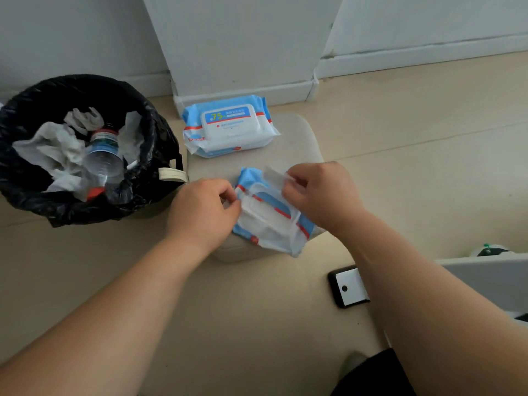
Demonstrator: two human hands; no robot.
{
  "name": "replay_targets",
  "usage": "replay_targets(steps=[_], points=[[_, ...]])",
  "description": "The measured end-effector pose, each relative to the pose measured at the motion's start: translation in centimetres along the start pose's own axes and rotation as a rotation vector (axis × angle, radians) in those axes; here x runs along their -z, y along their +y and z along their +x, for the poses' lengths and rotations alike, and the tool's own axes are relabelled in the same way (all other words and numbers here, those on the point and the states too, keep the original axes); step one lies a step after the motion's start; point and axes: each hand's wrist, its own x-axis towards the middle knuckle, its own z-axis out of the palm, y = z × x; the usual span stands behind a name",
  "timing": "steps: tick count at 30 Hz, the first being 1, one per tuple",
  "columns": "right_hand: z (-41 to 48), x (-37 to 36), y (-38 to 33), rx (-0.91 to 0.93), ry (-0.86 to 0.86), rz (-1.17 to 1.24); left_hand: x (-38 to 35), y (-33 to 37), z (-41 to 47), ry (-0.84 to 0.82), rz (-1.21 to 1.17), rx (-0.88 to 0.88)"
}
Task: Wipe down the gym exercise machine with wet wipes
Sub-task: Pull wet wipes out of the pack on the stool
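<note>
Hands meet on the near wipe pack (271, 224), which lies on a beige stool (303, 138). The left hand (203, 212) pinches its left edge; the right hand (320, 192) pinches the raised white flap (274, 175). A second pack (228, 127) lies farther back.

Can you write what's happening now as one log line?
left hand holds near wipe pack | right hand pinches flap | far pack closed

Worn on the head, wide-angle, tilted steeply down, close above left hand (201, 214) and right hand (324, 195) at mid-frame.
</note>
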Motion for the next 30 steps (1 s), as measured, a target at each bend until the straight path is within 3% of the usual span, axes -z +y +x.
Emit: replay_targets(steps=[6, 12, 15, 18, 23, 30], points=[[1.7, 1.1, 1.4, -0.36, 0.148, 0.075, 0.2, -0.4, 0.3, -0.11, 0.015, 0.006], [2.2, 0.5, -0.8, -0.064, 0.017, 0.211, 0.3, -0.1, 0.7, -0.089, 0.091, 0.087], [2.3, 0.1, -0.9, 0.185, 0.079, 0.075, 0.2, 0.0, 0.8, -0.049, 0.12, 0.119], [2.6, -0.4, -0.9, 0.307, 0.11, -0.099, 0.4, 0.0, 1.0, 0.002, 0.115, 0.13], [1.9, -1.9, -1.1, 0.23, -0.148, -0.18, 0.1, 0.0, 1.2, 0.005, 0.066, 0.12], [2.1, -2.6, -2.1, 0.143, -0.148, -0.139, -0.1, -0.6, 1.1, -0.022, 0.017, 0.053]])
